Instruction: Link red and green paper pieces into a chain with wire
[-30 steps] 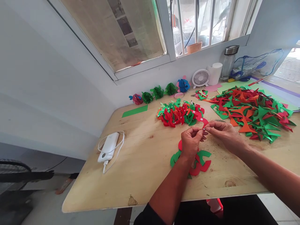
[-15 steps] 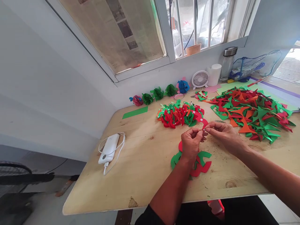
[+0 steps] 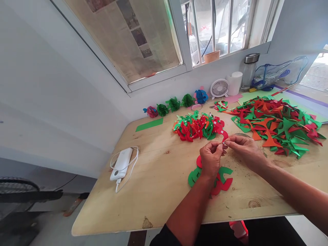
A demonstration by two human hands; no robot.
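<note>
My left hand pinches the lower end of a curved red paper piece. Fingers of my right hand are closed on that same end, tip to tip with the left. Small whitish squares dot the red paper, which reaches up to a heap of red and green paper cutouts. I cannot tell whether it is joined to them. Loose green paper cutouts and red paper cutouts lie beneath my left hand and wrist, which partly hide them.
A big pile of paper scraps lies right of my hands. At the left is a white power bank with its cable. Behind stand paper figures, a small fan and a glass bottle. A green strip lies flat.
The view has shifted slightly, so everything sits a little lower and further right. Both hands keep their pinch on the end of the red paper, with little visible movement.
</note>
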